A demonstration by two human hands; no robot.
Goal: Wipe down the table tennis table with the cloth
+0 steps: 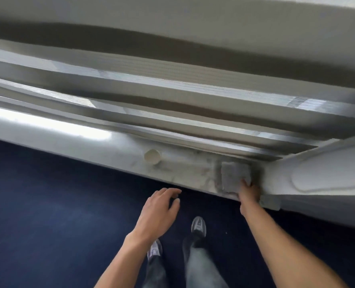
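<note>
L hand (160, 206) seen off table edge, fingers loose, nothing held. Pale round obj. (152, 156), poss. a cup, noted on table (68, 129) nr near edge. Smears seen beside grey cloth (233, 175), laid flat at near edge and touched by R hand (248, 193); pinch vs flat press can't be told. Only this strip judged wiped; most left. Far surface blurred, glare-streaked.
</note>
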